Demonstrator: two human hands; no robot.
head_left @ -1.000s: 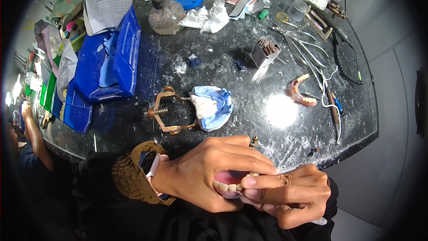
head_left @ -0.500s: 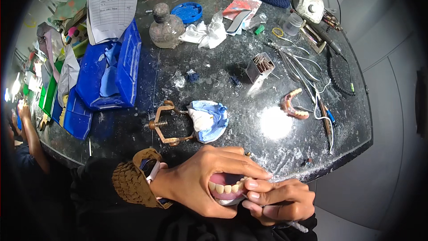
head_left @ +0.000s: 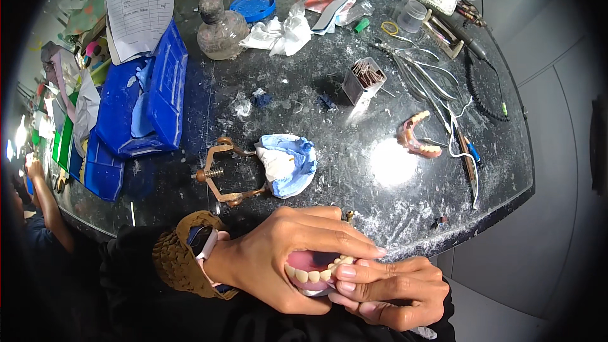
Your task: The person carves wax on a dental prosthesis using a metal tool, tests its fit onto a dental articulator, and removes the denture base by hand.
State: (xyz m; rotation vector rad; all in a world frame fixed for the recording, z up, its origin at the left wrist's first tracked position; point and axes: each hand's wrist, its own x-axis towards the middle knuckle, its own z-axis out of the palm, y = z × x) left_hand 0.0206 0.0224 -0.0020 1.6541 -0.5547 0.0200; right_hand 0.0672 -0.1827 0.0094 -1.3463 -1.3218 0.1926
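My left hand is wrapped round a denture with a pink base and a row of cream teeth, a white part showing under it. Against the right end of the tooth row press the fingertips of my right hand, closed in a pinch. A pale, clear-looking handle end pokes out below that hand; the rest of this slim tool is hidden by the fingers. Just beyond my left hand lies a blue and white plaster cast, joined to a brass-coloured articulator frame.
Another denture lies to the right, near metal tools and a white cord. A holder of burs stands mid-table. Farther off are a glass bottle, crumpled tissue and a blue bin. Another person's arm shows far left.
Both hands and the denture have shifted slightly left in the picture, as has most of the table. My right fingers have slid a little along the tooth row, and the tool handle sits lower.
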